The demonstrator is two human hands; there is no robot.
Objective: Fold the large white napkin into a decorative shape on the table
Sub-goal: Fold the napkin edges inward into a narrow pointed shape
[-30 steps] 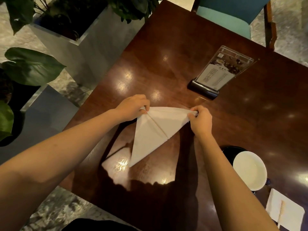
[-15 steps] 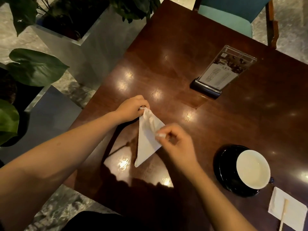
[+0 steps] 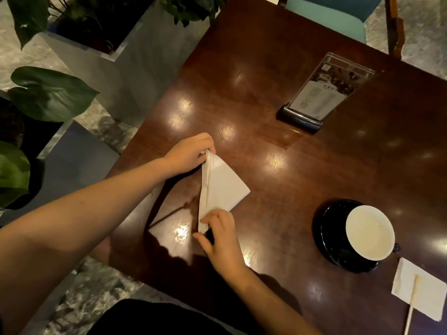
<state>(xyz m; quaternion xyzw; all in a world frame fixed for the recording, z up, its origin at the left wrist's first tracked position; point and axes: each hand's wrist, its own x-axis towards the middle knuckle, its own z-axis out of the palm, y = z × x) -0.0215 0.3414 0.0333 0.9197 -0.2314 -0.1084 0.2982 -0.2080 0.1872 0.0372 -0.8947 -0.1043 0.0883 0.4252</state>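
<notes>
The white napkin [image 3: 221, 187] lies folded into a narrow triangle on the dark wooden table [image 3: 278, 153], with a layered edge along its left side. My left hand [image 3: 188, 153] pinches the napkin's far tip. My right hand [image 3: 219, 234] pinches the napkin's near tip against the table, with the fingers curled over it.
A white cup [image 3: 368, 232] sits on a black saucer [image 3: 333, 238] to the right. A small paper napkin [image 3: 420, 293] with a wooden stirrer [image 3: 411, 308] lies at the near right. A menu stand [image 3: 321, 93] stands farther back. Planters [image 3: 101, 56] flank the table's left edge, and a teal chair [image 3: 338, 13] is behind.
My right hand folded the napkin's right corner over to the left, then moved down to the near tip. The wide triangle became a narrow one. My left hand stayed on the far tip.
</notes>
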